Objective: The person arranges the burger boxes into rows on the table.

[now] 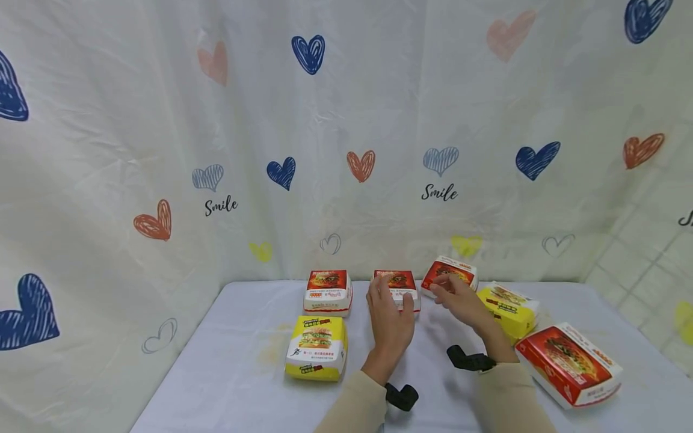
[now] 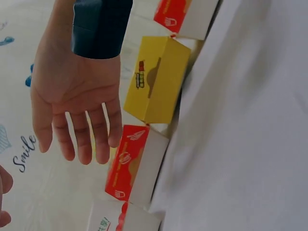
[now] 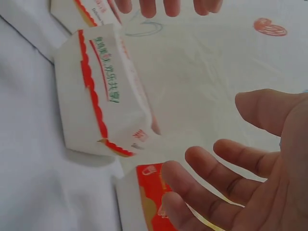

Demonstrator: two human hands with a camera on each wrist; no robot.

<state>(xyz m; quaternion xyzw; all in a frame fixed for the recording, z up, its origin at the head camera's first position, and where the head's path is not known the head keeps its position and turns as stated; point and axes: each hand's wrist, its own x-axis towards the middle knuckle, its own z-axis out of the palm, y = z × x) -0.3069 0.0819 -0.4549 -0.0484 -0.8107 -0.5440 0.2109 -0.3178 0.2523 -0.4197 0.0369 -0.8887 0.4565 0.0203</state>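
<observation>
My left hand (image 1: 391, 319) is raised before the middle red-and-white burger box (image 1: 407, 300), its fingers upright and covering part of the box. Opposite it, my right hand (image 1: 467, 305) reaches leftward, fingertips overlapping the angled red-and-white burger box (image 1: 446, 269) at the back. Nothing is held in either hand. In the left wrist view the right hand (image 2: 79, 101) hangs with extended fingers near the yellow box (image 2: 159, 79). The right wrist view has the right hand's loosely bent fingers above a red box side (image 3: 151, 197); fingertips of the left hand (image 3: 171, 6) show at its top.
Back left stands another red-and-white burger box (image 1: 327, 294), with a yellow burger box (image 1: 316, 349) before it. To the right are a second yellow box (image 1: 506, 310) and a larger red box (image 1: 571, 364). A heart-printed curtain (image 1: 379, 210) hangs behind the white-covered table (image 1: 233, 361).
</observation>
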